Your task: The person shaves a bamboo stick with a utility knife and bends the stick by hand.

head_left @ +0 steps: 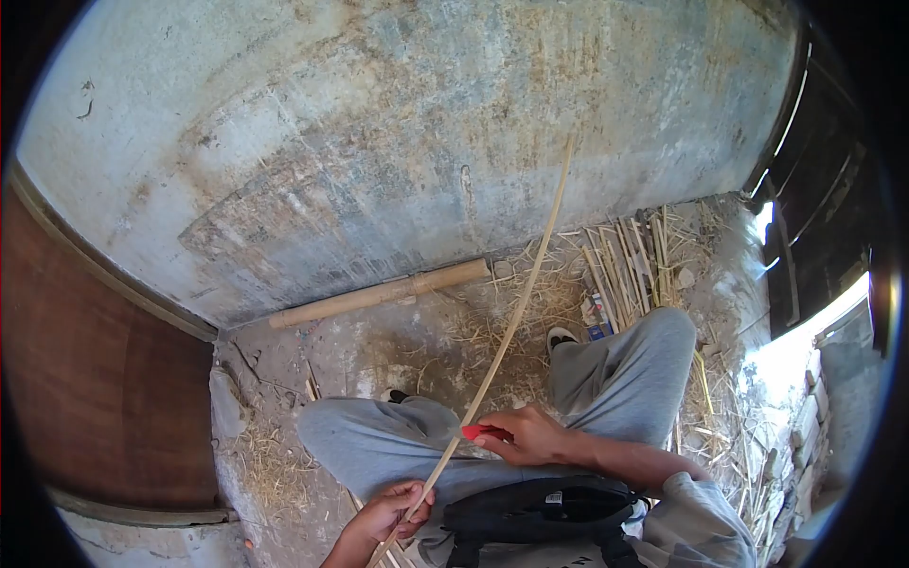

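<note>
A long, thin bamboo strip (pixel 512 324) slants up from my lap toward the wall. Around its lower part, the fingers of my left hand (pixel 390 511) are closed. My right hand (pixel 532 435) grips a small red-handled tool (pixel 473 432) against the strip, a little above the left hand. Fingers hide most of this tool, and I cannot make out its working edge. Both hands are over my lap, between my bent knees, beside a black waist bag (pixel 530 511).
A thick bamboo pole (pixel 388 292) lies along the foot of the stained wall (pixel 379 142). Several split bamboo sticks (pixel 625 260) and a small blue-and-white packet (pixel 597 327) are past my right knee. Shavings litter the floor. A brown door panel (pixel 114 379) stands left.
</note>
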### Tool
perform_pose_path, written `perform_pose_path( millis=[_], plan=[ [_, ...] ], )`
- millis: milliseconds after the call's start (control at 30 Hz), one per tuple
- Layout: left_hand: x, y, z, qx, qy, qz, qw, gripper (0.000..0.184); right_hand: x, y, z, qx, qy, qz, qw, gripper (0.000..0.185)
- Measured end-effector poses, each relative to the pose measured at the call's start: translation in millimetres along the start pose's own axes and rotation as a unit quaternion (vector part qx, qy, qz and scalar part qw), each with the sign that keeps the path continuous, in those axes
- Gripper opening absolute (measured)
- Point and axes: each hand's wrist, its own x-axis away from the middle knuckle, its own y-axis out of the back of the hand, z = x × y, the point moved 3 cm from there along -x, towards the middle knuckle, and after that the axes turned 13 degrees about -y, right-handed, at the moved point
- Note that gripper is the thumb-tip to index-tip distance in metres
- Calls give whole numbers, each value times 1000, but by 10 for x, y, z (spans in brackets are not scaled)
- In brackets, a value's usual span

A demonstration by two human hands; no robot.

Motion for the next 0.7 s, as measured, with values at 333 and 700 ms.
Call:
perform_pose_path(
  millis=[333,700],
  plan=[
    [-20,-149,-28,-25,-12,-57,998,34,176,-252,92,26,80,-36,996,34],
    [-48,-161,-20,-54,-45,-60,996,32,156,-185,105,50,58,-94,993,29]
  ],
)
